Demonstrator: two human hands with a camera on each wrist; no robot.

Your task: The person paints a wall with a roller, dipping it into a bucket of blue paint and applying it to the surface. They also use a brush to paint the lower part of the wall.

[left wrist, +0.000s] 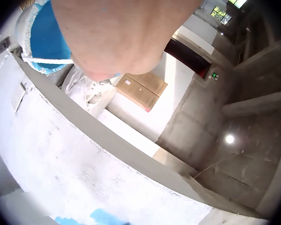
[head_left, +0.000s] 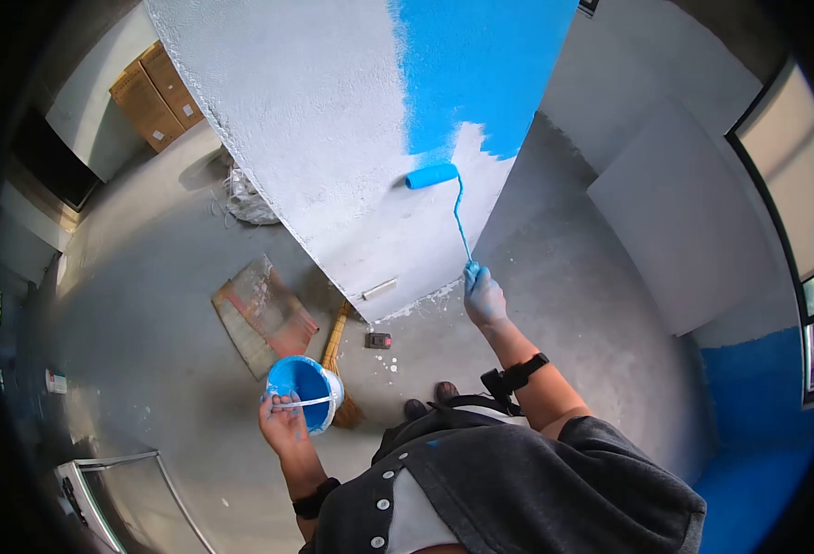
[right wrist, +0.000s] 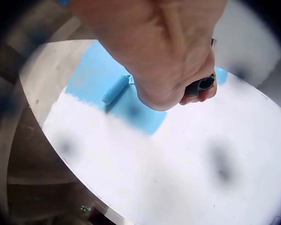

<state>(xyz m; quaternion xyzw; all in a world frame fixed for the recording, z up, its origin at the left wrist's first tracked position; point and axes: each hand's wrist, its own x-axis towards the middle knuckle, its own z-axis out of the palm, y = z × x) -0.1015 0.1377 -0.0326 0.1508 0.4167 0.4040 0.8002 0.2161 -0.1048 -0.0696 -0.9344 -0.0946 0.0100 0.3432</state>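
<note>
My right hand grips a paint roller by its handle, the blue-coated sleeve at the white pillar face. Just above it, a patch of blue paint ends in a ragged lower edge. In the right wrist view the dark handle end pokes out of the curled fingers. Lower left, my left hand holds a white bucket by its pale strap handle. Blue paint coats the bucket's inside, and its rim is smeared. Both hands carry paint marks.
A straw broom, a flattened sack and a small dark red-marked box lie around the pillar's foot. Farther back are cardboard boxes and a plastic bundle. A pale board leans at right. A metal-framed piece stands lower left.
</note>
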